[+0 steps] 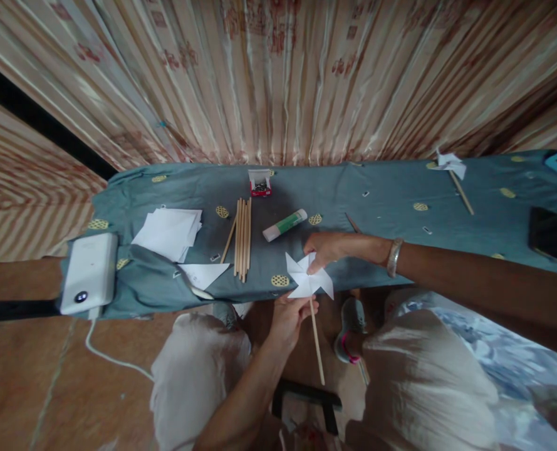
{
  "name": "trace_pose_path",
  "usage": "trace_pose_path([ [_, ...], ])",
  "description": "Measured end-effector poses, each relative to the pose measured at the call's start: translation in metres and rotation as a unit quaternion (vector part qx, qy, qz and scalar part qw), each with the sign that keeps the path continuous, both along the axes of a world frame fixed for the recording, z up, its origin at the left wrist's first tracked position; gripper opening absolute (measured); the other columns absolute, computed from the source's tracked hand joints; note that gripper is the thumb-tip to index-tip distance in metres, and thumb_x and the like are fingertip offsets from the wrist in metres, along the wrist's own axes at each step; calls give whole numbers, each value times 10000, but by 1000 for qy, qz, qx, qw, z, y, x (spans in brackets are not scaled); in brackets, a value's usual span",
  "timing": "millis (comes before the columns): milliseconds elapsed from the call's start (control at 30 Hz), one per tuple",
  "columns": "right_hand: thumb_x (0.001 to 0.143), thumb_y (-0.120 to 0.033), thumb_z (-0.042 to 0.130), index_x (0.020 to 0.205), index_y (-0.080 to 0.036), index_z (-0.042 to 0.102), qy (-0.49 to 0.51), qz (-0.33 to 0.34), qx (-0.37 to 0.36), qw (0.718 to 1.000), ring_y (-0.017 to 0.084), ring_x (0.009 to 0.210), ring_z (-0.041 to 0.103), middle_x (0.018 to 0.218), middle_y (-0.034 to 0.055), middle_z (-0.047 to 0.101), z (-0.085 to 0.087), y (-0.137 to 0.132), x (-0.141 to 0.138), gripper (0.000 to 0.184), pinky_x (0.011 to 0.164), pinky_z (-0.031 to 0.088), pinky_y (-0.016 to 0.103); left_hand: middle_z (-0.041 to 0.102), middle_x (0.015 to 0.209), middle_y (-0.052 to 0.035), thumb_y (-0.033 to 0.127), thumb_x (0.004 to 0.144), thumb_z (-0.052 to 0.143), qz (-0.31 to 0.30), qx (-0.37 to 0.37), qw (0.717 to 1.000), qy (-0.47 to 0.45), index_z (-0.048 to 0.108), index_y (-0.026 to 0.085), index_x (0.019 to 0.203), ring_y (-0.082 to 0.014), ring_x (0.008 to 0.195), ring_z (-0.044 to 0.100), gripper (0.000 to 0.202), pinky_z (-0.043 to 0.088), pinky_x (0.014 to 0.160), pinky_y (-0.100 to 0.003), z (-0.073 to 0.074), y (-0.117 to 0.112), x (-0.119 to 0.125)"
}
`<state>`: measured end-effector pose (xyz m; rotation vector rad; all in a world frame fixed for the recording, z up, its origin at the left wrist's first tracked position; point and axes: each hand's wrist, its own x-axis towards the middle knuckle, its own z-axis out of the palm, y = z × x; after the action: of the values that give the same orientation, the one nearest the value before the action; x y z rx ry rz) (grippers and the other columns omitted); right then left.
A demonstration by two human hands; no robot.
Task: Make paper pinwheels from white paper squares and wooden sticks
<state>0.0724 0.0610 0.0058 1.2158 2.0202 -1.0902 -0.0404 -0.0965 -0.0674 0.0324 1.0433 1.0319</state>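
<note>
A white paper pinwheel is at the table's front edge, its folded blades facing up. Its thin wooden stick slants down over the floor. My left hand grips the pinwheel from below, fingers closed about the top of the stick. From above, my right hand, with a bangle on the wrist, pinches the pinwheel near its centre and hides part of the blades. Whatever fastens paper to stick is covered by my fingers. Just beyond lies a green and white glue stick.
Several wooden sticks lie beside a stack of white paper and a cut paper piece. A small red box of pins stands behind. A white power bank, another pinwheel and a dark phone lie farther out.
</note>
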Motion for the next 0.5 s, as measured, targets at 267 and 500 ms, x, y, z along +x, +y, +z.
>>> trace_pose_path([
  [267,661,-310,711,791,-141,730,-5,-12,9,1000,121,589,542,663,7,661,5,-4,-2,214,525,373,216,703,626,-48,277,378,917,-37,15,999,-13,708,82,681,-127,531,638,417,526,574,-249,-1,1,-2],
  [500,663,-278,711,794,-115,726,-13,-14,10,1000,121,589,527,668,8,642,10,-6,-4,210,526,361,223,698,626,-55,303,396,909,-40,32,999,3,715,69,715,-136,529,631,441,532,572,-265,-6,3,-2],
])
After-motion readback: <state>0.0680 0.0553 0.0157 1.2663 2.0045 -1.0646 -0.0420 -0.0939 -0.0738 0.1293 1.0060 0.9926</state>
